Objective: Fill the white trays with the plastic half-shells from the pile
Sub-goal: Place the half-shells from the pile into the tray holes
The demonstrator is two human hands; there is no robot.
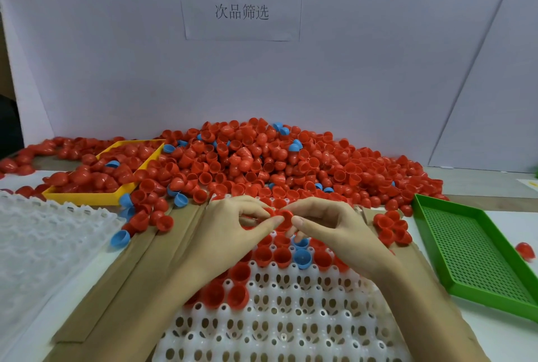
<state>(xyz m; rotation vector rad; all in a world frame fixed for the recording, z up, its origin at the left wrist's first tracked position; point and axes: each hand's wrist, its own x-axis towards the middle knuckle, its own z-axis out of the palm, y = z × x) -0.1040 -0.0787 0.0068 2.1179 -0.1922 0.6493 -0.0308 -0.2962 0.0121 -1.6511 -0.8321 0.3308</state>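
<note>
A big pile of red half-shells (262, 158), with a few blue ones mixed in, lies against the back wall. A white tray (279, 324) with round sockets sits in front of me; its far rows hold red half-shells and a blue half-shell (302, 258). Above those rows my left hand (230, 230) and my right hand (332, 228) meet, fingertips pinched together on a red half-shell (283, 217). Which hand bears it I cannot tell; both touch it.
A yellow tray (87, 196) with red shells sits at back left. A stack of white trays (43, 245) lies at left. A green perforated tray (471, 254) is at right, a stray red shell (525, 249) beside it. Cardboard strips (122, 283) flank the tray.
</note>
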